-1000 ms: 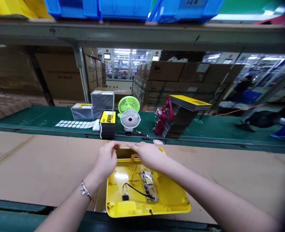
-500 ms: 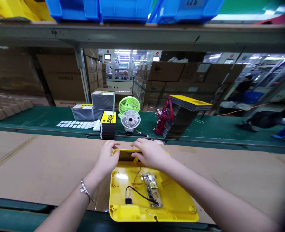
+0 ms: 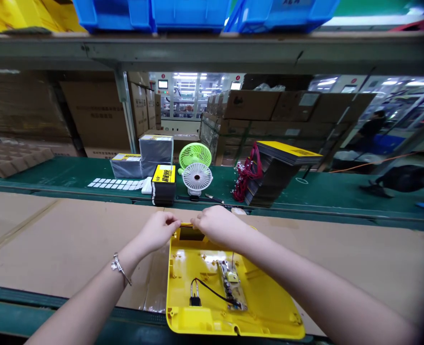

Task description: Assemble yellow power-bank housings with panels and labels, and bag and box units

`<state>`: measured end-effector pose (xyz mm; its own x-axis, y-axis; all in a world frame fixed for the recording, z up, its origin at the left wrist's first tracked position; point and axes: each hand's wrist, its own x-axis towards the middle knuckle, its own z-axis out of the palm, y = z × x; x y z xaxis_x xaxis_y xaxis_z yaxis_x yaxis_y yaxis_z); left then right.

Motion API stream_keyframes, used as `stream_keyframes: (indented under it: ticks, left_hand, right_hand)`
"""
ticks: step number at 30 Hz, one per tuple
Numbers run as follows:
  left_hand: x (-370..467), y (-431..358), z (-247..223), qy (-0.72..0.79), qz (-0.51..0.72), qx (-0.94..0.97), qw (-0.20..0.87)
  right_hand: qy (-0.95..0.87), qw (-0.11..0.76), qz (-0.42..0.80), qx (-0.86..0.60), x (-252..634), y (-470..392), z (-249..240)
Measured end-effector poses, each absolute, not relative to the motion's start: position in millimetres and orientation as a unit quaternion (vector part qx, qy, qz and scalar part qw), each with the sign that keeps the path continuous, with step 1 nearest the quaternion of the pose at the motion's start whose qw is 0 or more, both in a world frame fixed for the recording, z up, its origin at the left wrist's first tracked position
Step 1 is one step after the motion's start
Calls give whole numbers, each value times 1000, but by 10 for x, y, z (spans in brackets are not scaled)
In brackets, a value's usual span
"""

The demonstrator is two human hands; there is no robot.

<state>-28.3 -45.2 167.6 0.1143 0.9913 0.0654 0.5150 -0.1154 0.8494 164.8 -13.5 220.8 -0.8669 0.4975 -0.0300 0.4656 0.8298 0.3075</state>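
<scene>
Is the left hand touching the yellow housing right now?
Touching. The head view shows the left hand with its fingertips pressed on the far rim of the yellow housing.

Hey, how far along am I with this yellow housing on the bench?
Already in: a circuit board and a black wire sit inside the open yellow housing. In hand: the left hand and right hand both pinch at the housing's far edge by the rectangular window. Left: the housing lies open, with no cover on it.
</scene>
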Motion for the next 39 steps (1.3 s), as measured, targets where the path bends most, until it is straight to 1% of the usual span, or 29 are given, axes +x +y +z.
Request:
stream_keyframes:
  ticks: [3, 9, 13, 16, 18, 22, 27, 29, 32, 35, 37, 39]
  left_hand:
    - [-314, -417, 1712, 560, 321, 686, 336]
    - [-367, -304, 1779, 557, 252, 720, 329]
    - [-334, -204, 1901, 562, 186, 740, 319]
    - [-271, -159, 1986, 568, 152, 753, 295]
    - [-240, -143, 2017, 571, 137, 758, 284]
    - [-238, -106, 2017, 567, 114, 763, 290]
    - [-265, -37, 1954, 563, 114, 759, 308]
    - [-260, -18, 1897, 557, 121, 754, 326]
    - [-237, -25, 1796, 556, 149, 741, 345]
    - [-216, -106, 1787, 564, 183, 729, 341]
    - [-214, -210, 1883, 569, 202, 726, 329]
    - [-221, -348, 2039, 577, 226, 722, 307]
  right_hand:
    - [958, 34, 171, 228, 1608, -237, 2215]
    - [968, 27, 61, 241, 1555, -375, 1907]
    - [966, 43, 58, 247, 1553, -396, 1763]
    - [962, 54, 39, 266, 1614, -414, 1852]
    - [955, 44, 12, 292, 1708, -419, 1961]
    - [940, -31, -16, 340, 2019, -370, 2110]
    - [908, -140, -15, 394, 2410, -255, 2061]
    - [897, -167, 7, 410, 2500, -215, 1992]
    - [882, -139, 53, 446, 2566, -167, 1885]
    - [871, -103, 59, 477, 2593, -158, 1860]
    - [871, -118, 68, 472, 2610, -186, 1923]
    - [869, -167, 104, 454, 2629, -238, 2030]
